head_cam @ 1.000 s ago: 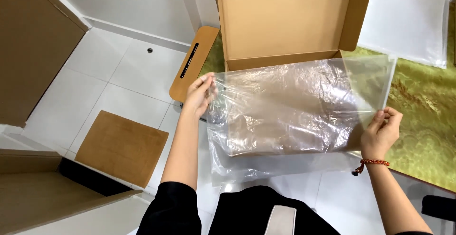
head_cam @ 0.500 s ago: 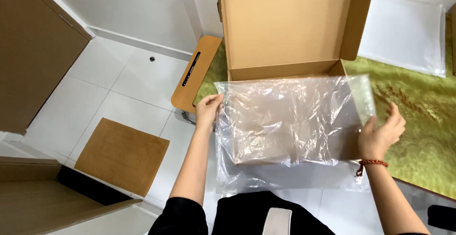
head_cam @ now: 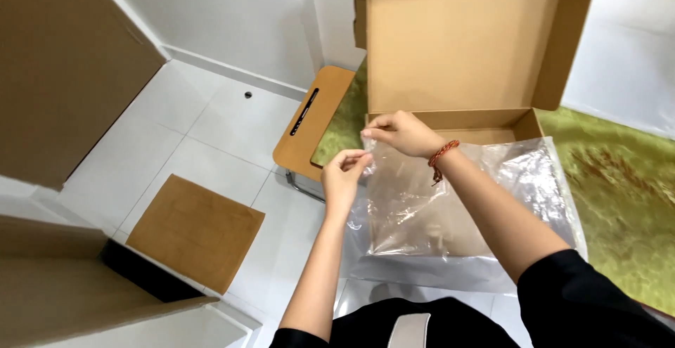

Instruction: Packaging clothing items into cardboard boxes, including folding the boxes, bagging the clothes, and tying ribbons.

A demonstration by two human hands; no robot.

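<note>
Seen from the head camera, the only view:

Left hand: the left hand (head_cam: 344, 172) is raised at the far left corner of the clear plastic bag (head_cam: 457, 207), thumb and fingertips closed together on the film at that corner.

Right hand: the right hand (head_cam: 402, 132), with a red beaded bracelet (head_cam: 441, 155) at the wrist, reaches across from the right and pinches the same corner just above and beyond the left hand; its fingers are closed on the film too.

Bag, position: the bag lies flat over the tray of the open cardboard box (head_cam: 464, 46), its near edge hanging toward the person's lap; a pale brown flat shape shows through the film, but what it is cannot be told.

Key relation: both grips meet at the far left corner, so nearly all of the bag spreads to the right of and nearer than the hands. Its long axis runs left to right. The left hand is on its own side of the bag; the right forearm crosses over the film to reach the corner.

Box: the lid stands upright at the far side, side flaps out.

Surroundings: a green patterned cloth (head_cam: 619, 207) lies under and to the right of the box; a wooden chair seat (head_cam: 309, 126) stands to the left; a brown cardboard sheet (head_cam: 193, 228) rests on the white tiled floor (head_cam: 204, 123) further left, and larger cardboard panels (head_cam: 63, 67) fill the left edge.
</note>
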